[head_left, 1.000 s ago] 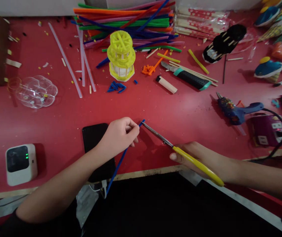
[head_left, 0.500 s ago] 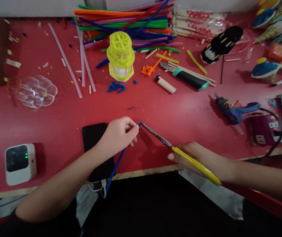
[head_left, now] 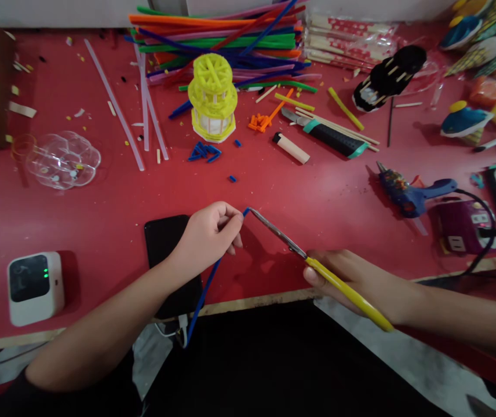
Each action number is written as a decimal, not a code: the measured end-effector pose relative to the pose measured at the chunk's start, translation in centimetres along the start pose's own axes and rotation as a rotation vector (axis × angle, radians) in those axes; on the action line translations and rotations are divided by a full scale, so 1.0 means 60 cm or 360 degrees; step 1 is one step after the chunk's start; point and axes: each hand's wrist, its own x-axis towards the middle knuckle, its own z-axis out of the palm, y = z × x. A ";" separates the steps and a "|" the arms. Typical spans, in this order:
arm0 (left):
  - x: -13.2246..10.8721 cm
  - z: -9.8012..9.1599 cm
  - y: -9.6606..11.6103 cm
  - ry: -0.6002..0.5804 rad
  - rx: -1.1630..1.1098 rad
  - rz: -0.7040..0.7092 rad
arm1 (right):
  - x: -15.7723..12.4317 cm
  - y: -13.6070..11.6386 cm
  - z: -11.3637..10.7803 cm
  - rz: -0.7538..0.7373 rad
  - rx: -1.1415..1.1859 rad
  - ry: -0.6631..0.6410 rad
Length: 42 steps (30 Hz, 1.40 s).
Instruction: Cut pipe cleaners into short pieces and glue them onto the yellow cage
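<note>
My left hand pinches a long blue pipe cleaner near its upper end; the rest hangs down past the table's front edge. A short blue tip pokes out beyond the fingers. Yellow-handled scissors are gripped in my right hand, with the blade points at that blue tip. Ahead of my hands lies a small cut blue piece, and behind it a little pile of blue pieces. A yellow lantern-shaped model of pipe cleaner and sticks stands upright beyond the pile.
A black phone lies partly under my left forearm. To the right are a glue gun, a purple power socket block, a utility knife and a lighter. Pipe cleaners are heaped at the back.
The small blue piece ahead of my hands has shifted slightly away and now shows lengthwise. Both hands and the scissors tips have moved slightly up; the right hand has edged rightward.
</note>
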 end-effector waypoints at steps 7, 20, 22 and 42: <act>0.000 -0.001 0.000 -0.0009 -0.0041 0.0006 | 0.001 -0.003 0.000 0.0045 0.0012 0.0034; -0.003 -0.001 0.002 -0.0029 -0.0026 0.0011 | 0.005 -0.001 0.002 -0.0016 -0.0052 -0.0054; -0.003 0.000 0.002 -0.0026 -0.0027 0.0011 | 0.006 0.000 0.003 -0.0027 -0.0064 -0.0055; -0.002 -0.003 -0.002 -0.0042 0.0081 0.0023 | 0.010 0.007 0.002 -0.0080 0.0224 -0.0171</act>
